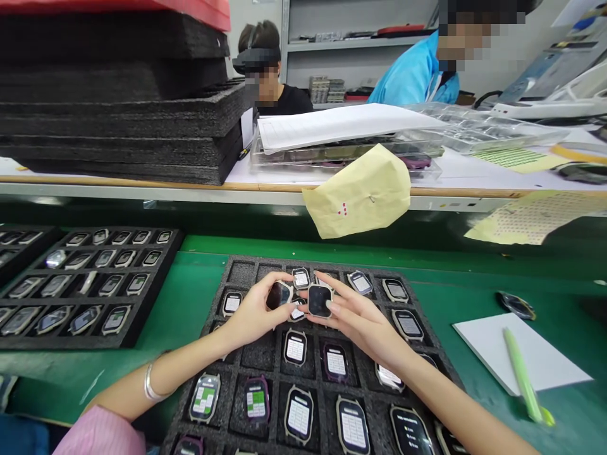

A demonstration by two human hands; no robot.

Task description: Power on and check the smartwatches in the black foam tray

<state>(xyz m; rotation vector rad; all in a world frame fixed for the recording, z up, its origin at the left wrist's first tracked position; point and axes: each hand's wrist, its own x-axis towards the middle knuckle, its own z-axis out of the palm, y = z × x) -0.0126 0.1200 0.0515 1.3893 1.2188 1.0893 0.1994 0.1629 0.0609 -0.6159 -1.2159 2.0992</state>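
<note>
My left hand [260,309] grips a dark-screened smartwatch [279,296] between thumb and fingers. Beside it, my right hand [363,316] pinches another smartwatch [320,300] with a black screen and pale metal frame. Both hands are over a black foam tray [258,357] with square compartments. In the tray lie several strapless watches, many with lit white screens, such as a silver-framed watch [296,347] and a purple-framed watch [336,361]. Two watches at the left, one silver-framed [205,398] and one purple-framed [257,399], show green and white squares. My hands hide part of the tray's back rows.
Another foam tray of watches [128,332] sits at the left. At the right lie a white pad [554,360], a green pen [521,376] and a dark watch [516,305]. Stacked black foam [118,120] and papers [341,123] cover the shelf. Two people are behind it.
</note>
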